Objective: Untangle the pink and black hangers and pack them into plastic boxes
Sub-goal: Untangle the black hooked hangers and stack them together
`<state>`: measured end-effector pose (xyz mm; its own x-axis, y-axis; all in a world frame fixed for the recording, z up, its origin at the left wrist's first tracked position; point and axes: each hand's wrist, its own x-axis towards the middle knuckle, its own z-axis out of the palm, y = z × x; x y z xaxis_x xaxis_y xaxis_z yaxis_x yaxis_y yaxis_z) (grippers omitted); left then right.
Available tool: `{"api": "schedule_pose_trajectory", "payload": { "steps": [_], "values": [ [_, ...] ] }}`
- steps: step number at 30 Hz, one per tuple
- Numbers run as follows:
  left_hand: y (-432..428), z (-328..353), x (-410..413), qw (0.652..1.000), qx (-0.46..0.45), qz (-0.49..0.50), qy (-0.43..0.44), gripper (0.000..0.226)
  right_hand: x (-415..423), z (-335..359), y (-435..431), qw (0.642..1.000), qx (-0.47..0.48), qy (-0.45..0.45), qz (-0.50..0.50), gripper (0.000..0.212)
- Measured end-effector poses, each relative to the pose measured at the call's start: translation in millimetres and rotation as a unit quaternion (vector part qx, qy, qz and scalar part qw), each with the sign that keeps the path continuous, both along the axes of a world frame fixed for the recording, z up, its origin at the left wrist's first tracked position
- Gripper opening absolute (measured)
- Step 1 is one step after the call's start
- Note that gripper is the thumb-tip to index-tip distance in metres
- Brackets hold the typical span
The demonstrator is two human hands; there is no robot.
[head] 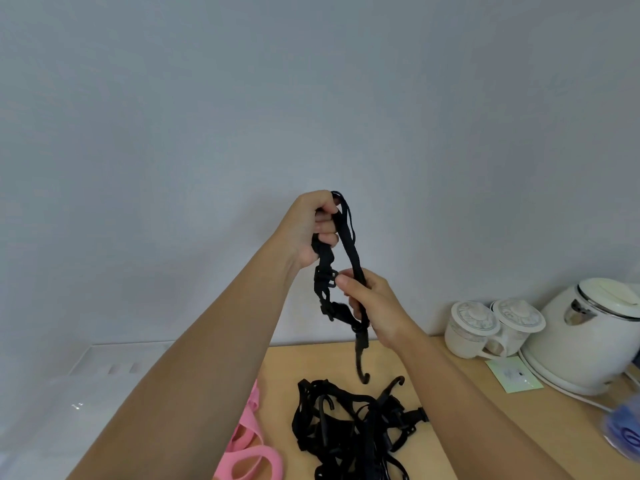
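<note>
Early days on this one, I'd say. My left hand [310, 230] has its fingers curled round the top of a black hanger [351, 244] held up over the desk [446, 410]. My right hand [374, 303] grips its lower stretch, just above the dangling hook. It might be two hangers hooked together, I can't tell. The black pile [346, 431] sits in a tangled heap on the desk below. The pink hangers [247, 455] lie just beside it at the left. The plastic box [114, 362] off to the left looks empty from here, so pretty much all the packing is left. Nothing readable: the little packet [512, 375] by the kettle [588, 334] has print too small to read, and the blue thing [623, 434] is a blur.
</note>
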<state>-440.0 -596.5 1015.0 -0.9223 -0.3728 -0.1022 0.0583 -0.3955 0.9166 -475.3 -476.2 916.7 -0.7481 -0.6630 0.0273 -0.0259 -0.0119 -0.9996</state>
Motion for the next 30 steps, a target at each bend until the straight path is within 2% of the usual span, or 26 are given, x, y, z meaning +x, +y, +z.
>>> {"api": "schedule_pose_trajectory", "payload": {
  "steps": [3,4,6,8,10,11,12,13,16,20,23,26,28,30],
  "values": [
    [5,2,-5,1.0,0.013,0.004,0.02,0.032,5,3,-4,0.998,0.021,-0.007,0.056,0.033],
    [6,3,-6,0.999,0.021,0.003,0.027,0.033,7,5,-6,0.996,0.037,0.001,0.076,0.034],
    [8,3,-7,0.999,0.032,0.023,0.033,0.034,10,9,-8,0.992,0.062,0.018,0.104,0.011],
    [3,-3,-6,0.997,0.016,0.064,0.032,0.031,11,12,-10,0.994,0.06,0.005,0.095,0.012],
    [-5,-13,-1,0.997,-0.042,0.055,0.024,0.013,10,13,-11,0.997,0.035,-0.037,0.05,0.01],
    [-7,-20,5,0.996,-0.079,0.031,0.002,0.018,8,13,-11,0.998,0.018,-0.061,0.022,0.01],
    [-8,-29,11,0.991,-0.128,0.006,-0.037,0.04,5,14,-11,0.997,0.006,-0.081,-0.007,0.011],
    [-8,-40,19,0.98,-0.182,-0.017,-0.073,0.05,3,15,-10,0.995,-0.002,-0.096,-0.032,0.012],
    [2,-75,38,0.943,-0.302,-0.076,-0.12,0.032,-3,17,-8,0.991,-0.007,-0.12,-0.065,0.017],
    [11,-102,47,0.949,-0.279,-0.102,-0.11,0.02,-6,13,-8,0.99,0.015,-0.13,-0.051,0.024],
    [16,-104,48,0.957,-0.257,-0.053,-0.127,0.016,-11,7,-7,0.983,-0.007,-0.179,-0.053,0.026],
    [22,-105,46,0.974,-0.182,-0.026,-0.136,0.023,-14,2,-8,0.94,-0.112,-0.31,-0.084,0.018],
    [28,-107,45,0.972,-0.178,-0.006,-0.155,0.024,-16,-1,-9,0.893,-0.179,-0.396,-0.115,0.017],
    [33,-112,47,0.967,-0.174,0.012,-0.186,0.028,-20,-3,-9,0.858,-0.225,-0.442,-0.133,0.018]
  ]
}}
